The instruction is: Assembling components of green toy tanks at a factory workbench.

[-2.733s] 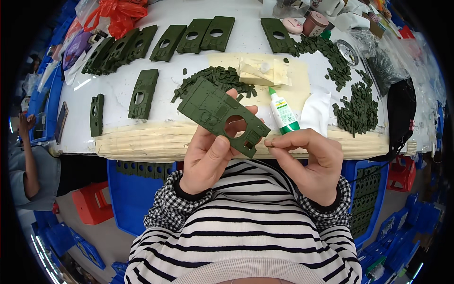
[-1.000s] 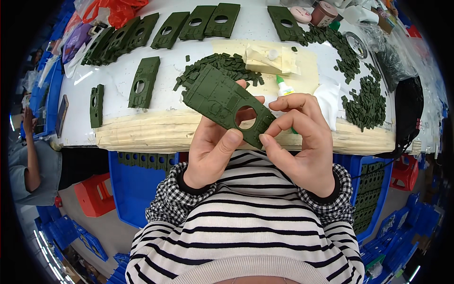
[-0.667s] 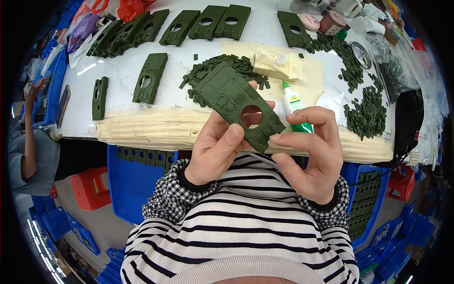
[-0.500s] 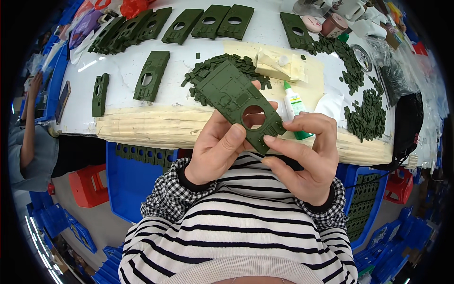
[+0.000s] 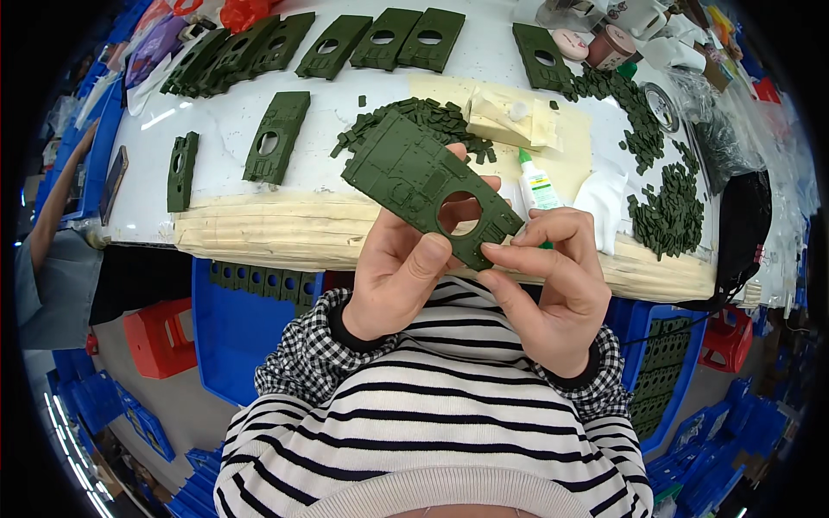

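Note:
A dark green plastic model tank hull (image 5: 404, 173) with a large round hole is held tilted above the table's front edge. My left hand (image 5: 389, 276) is closed around its lower left side, thumb on top and fingers beneath, some showing through and past the hole. With bent fingers, my right hand (image 5: 557, 298) pinches at the hull's narrow near end, the index fingertip on its corner and the thumb just below. Any small part between those fingertips is hidden. Behind the hull lies a heap of small green plastic pieces (image 5: 432, 116). A white glue bottle with a green tip (image 5: 537, 186) lies beyond my right hand.
More green hulls (image 5: 332, 45) line the table's back, and two lie at left (image 5: 276, 138) (image 5: 182, 173). Loose small pieces (image 5: 669, 211) are heaped at right. A masking-tape-covered block (image 5: 501, 121) sits mid-table. Blue bins (image 5: 233, 328) are below; another person's arm (image 5: 60, 203) is at far left.
The hull has shifted slightly left and tipped flatter, with both hands moving along. My right thumb has come up closer to the hull's near corner. The other person's arm has shifted.

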